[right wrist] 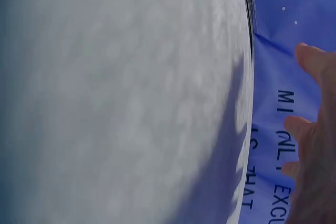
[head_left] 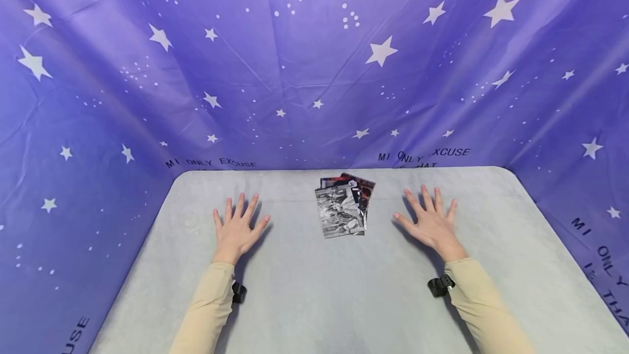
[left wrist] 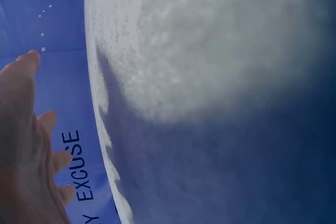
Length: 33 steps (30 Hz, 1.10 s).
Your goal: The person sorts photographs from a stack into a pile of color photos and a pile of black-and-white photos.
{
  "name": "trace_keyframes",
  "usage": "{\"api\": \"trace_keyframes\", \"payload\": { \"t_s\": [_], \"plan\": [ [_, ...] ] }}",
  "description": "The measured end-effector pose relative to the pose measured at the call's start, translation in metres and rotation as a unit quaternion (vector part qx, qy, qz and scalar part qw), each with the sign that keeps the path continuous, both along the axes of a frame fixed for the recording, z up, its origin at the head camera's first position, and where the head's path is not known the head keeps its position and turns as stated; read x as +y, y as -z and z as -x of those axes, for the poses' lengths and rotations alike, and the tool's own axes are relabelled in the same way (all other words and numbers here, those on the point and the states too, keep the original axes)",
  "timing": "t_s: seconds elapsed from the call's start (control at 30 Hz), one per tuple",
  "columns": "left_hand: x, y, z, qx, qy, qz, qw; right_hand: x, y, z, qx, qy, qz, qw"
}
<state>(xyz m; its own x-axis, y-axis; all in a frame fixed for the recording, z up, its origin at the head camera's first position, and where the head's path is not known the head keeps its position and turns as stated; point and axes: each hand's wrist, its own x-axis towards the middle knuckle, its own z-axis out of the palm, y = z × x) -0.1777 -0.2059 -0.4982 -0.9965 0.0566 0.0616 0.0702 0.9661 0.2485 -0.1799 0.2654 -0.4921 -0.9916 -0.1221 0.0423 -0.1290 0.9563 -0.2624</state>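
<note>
A small overlapping stack of picture cards [head_left: 340, 212] lies near the far edge of the table, between the two hands. Its top card is a black-and-white picture; edges of darker, coloured ones fan out behind it at the upper right. To the left of the stack, my left hand [head_left: 237, 232] is spread palm down with nothing in it. On the other side my right hand [head_left: 432, 226] has its fingers spread too, also holding nothing. Both wrist views show the hands' fingers above the tabletop, with shadows cast below them.
The table [head_left: 314, 299] has a pale grey, soft-looking cover and rounded far corners. A purple-blue curtain [head_left: 295, 70] with white stars and black lettering surrounds it at the back and sides. Each wrist wears a black camera, such as the one [head_left: 440, 286] on the right.
</note>
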Motion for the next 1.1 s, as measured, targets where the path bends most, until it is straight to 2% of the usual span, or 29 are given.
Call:
{"api": "trace_keyframes", "payload": {
  "t_s": [0.3, 0.6, 0.87, 0.97, 1.1],
  "plan": [
    [0.007, -0.003, 0.004, 0.007, 0.003, 0.003, 1.0000, -0.019, 0.001, 0.006, -0.024, -0.031, 0.049, 0.998],
    [0.027, -0.006, 0.012, 0.000, 0.008, -0.011, 0.9999, -0.040, 0.004, 0.016, -0.012, -0.069, 0.093, 0.993],
    [0.056, -0.007, 0.013, -0.007, 0.026, -0.034, 0.9991, -0.062, -0.003, 0.023, -0.018, -0.110, 0.136, 0.984],
    [0.070, -0.005, 0.013, 0.001, 0.038, -0.045, 0.9982, -0.068, -0.001, 0.023, -0.004, -0.132, 0.157, 0.979],
    [0.088, -0.003, 0.013, 0.011, 0.061, -0.057, 0.9965, -0.074, 0.001, 0.024, 0.010, -0.142, 0.184, 0.973]
  ]
}}
